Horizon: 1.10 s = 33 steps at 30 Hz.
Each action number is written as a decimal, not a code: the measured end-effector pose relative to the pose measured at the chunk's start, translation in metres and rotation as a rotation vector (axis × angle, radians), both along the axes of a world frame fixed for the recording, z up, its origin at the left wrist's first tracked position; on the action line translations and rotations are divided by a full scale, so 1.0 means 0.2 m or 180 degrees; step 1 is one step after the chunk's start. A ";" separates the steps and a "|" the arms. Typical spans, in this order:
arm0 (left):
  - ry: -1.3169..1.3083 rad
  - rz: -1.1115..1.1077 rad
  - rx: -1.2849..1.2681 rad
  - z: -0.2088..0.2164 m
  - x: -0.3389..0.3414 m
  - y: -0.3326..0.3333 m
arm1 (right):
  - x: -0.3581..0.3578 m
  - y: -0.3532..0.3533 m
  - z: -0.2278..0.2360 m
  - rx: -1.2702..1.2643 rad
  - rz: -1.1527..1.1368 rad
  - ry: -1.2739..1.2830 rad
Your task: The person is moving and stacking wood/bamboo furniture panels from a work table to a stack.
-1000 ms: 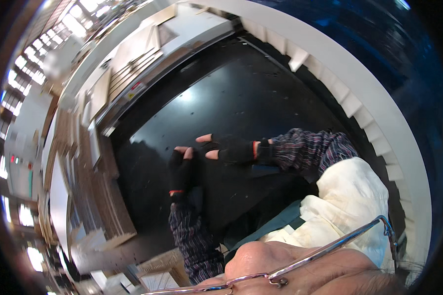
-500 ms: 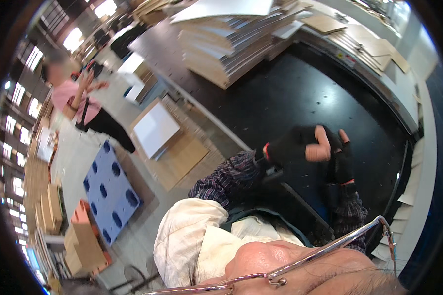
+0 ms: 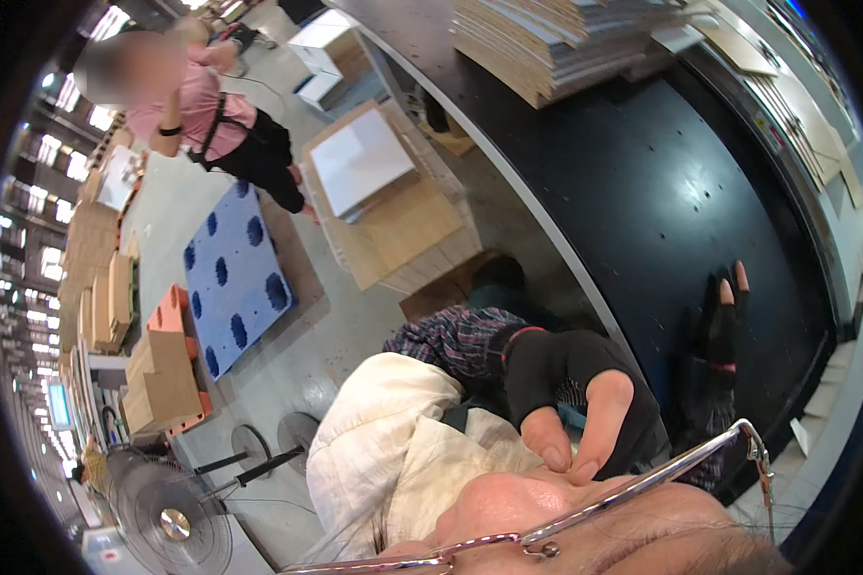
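My left hand (image 3: 581, 407), in a black fingerless glove, is raised close in front of me at the near side of the table. Its thumb and fingertips come together in a pinch; anything between them is too small or hidden to make out. Further right, my right hand (image 3: 729, 311), gloved the same way, rests over the black tabletop (image 3: 662, 192) with bare fingertips stretched out and nothing held. A stack of wood-edged boards (image 3: 537, 53) sits on the far part of the table, away from both hands.
Left of the table stands a carton stack (image 3: 403, 235) topped by a white panel (image 3: 362, 158). A blue pallet (image 3: 235, 278) lies on the floor, a fan (image 3: 168, 513) is at lower left, and a person in pink (image 3: 201, 105) stands beyond. Thin boards (image 3: 786, 115) line the far right.
My left hand has left the spot beside my right hand over the table and come up close to me, fingers pinched. The view has shifted, bringing the fan in.
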State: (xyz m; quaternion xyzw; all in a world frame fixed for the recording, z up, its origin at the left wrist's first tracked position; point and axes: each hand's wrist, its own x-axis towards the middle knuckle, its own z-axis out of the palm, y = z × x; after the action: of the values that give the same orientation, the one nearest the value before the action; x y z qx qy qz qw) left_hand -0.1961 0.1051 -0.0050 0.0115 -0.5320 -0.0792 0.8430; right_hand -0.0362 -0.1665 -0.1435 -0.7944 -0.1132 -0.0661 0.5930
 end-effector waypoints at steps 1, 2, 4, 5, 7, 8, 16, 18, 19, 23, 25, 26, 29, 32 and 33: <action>-0.0068 0.0128 -0.0010 0.00 0.00 0.01 | 0.00 0.00 0.00 -0.0013 0.0357 -0.0269; -0.0177 0.0218 0.0123 0.00 0.00 0.03 | 0.00 0.00 -0.01 0.0537 0.0204 0.0149; -0.0231 0.0196 0.0048 0.00 0.00 0.06 | 0.01 0.01 -0.02 0.1206 0.0136 0.0575; -0.0313 0.0331 0.0330 0.01 0.00 0.07 | 0.02 0.01 -0.03 0.1059 0.0058 0.0554; -0.0358 0.0381 0.0443 0.01 0.01 0.08 | 0.03 0.00 -0.05 0.0982 0.0016 0.0521; -0.0369 0.0391 0.0490 0.01 0.02 0.08 | 0.04 0.00 -0.05 0.1140 0.0093 0.0588; -0.0477 0.0341 0.0663 0.02 0.04 0.03 | 0.05 -0.04 -0.06 0.0487 0.0001 0.0193; -0.0494 0.0299 0.0657 0.04 0.06 0.01 | 0.05 -0.05 -0.06 0.0473 0.0010 0.0310; -0.0505 0.0271 0.0619 0.04 0.08 0.00 | 0.05 -0.06 -0.06 0.0503 0.0031 0.0451; -0.0517 0.0236 0.0521 0.00 0.13 0.05 | 0.05 -0.06 -0.06 0.0855 0.0169 0.0521; 0.0029 0.0880 0.1375 -0.11 0.10 0.17 | 0.05 -0.06 -0.05 0.1146 0.0316 0.0577; 0.0691 0.1392 0.2137 -0.19 0.08 0.26 | 0.04 -0.06 -0.05 0.0492 0.0149 0.0306; 0.2249 0.3425 0.3398 -0.61 0.06 0.49 | 0.02 -0.05 -0.03 0.0780 0.0097 0.0525; 0.3571 0.4851 0.3588 -1.16 0.00 0.81 | 0.01 -0.03 -0.01 0.0613 -0.0051 0.0646; 0.3868 0.5281 0.3562 -1.33 -0.06 0.96 | 0.01 -0.02 -0.01 0.0578 -0.0038 0.0676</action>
State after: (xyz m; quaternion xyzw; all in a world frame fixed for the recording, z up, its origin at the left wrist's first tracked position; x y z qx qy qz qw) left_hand -0.2074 0.2969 -0.2707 0.6849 0.2381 0.2796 0.6294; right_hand -0.0347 -0.1710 -0.1445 -0.7406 -0.0386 0.0049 0.6708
